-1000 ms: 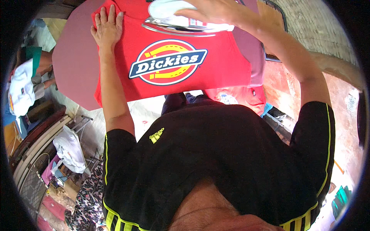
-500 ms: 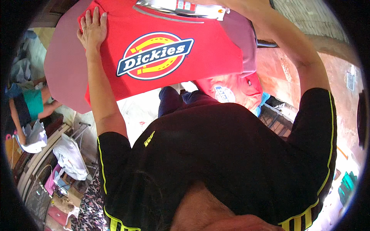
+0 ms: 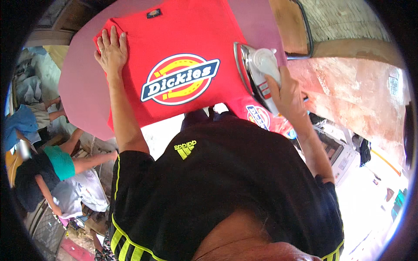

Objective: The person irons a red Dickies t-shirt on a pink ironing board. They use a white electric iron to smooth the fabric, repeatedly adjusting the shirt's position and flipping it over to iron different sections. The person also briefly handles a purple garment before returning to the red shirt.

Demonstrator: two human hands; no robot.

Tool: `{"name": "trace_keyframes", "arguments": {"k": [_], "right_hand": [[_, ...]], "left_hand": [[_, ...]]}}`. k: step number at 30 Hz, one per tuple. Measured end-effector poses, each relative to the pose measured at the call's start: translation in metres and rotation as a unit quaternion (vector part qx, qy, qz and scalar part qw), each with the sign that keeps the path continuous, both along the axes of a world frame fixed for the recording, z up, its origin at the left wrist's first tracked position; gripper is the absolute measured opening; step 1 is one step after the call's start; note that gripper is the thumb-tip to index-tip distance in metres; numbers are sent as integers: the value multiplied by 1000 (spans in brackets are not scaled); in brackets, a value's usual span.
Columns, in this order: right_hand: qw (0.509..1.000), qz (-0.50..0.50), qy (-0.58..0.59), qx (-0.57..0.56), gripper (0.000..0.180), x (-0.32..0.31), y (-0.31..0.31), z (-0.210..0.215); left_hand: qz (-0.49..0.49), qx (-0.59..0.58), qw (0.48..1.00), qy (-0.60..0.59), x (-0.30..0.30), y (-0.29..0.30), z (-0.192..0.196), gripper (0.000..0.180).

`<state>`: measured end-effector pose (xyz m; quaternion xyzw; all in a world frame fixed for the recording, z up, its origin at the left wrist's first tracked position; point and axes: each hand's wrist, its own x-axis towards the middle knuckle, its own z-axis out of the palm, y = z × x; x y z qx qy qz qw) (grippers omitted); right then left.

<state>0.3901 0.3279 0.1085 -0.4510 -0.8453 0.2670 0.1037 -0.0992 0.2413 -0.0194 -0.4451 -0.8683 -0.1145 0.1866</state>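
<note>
A red T-shirt [image 3: 187, 35] with a round yellow, white and dark blue print lies spread over a mauve padded ironing board [image 3: 82, 87]. My left hand [image 3: 113, 54] rests flat on its upper left part, fingers stretched out. At the shirt's right edge my right hand [image 3: 287, 95] grips a clothes iron [image 3: 263, 58] with a pale body and a shiny metal soleplate. The iron is tilted, its soleplate edge facing the shirt; whether it touches the cloth I cannot tell. My right fingers are partly hidden behind the handle.
Below the board's right side hangs another red printed garment [image 3: 257, 116]. A dark metal tube [image 3: 311, 39] bends around the board's right end. To the left are two other people, one in green shorts [image 3: 60, 162] beside white cloth [image 3: 89, 191]. A worn wall [image 3: 348, 78] stands at right.
The iron in my right hand has come from the far edge of the shirt down to its right side. My left hand stays flat on the cloth. The shirt's neck label now shows.
</note>
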Motion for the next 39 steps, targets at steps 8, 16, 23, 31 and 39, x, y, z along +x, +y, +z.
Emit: {"name": "trace_keyframes", "arguments": {"k": [8, 16, 23, 31, 39], "right_hand": [[984, 68, 71, 148, 37, -106, 85, -5], [972, 49, -44, 226, 46, -196, 194, -17], [930, 340, 87, 108, 33, -187, 185, 11], [870, 478, 18, 117, 29, -245, 130, 9], [864, 491, -46, 101, 37, -285, 90, 18]], "left_hand": [[20, -19, 999, -16, 8, 1, 4, 56], [16, 16, 1000, -10, 2, -1, -4, 55], [20, 7, 998, -56, 15, -1, 19, 54], [-23, 7, 1000, -16, -8, 2, 19, 49], [-13, 31, 999, -37, -50, 6, 14, 54]]}}
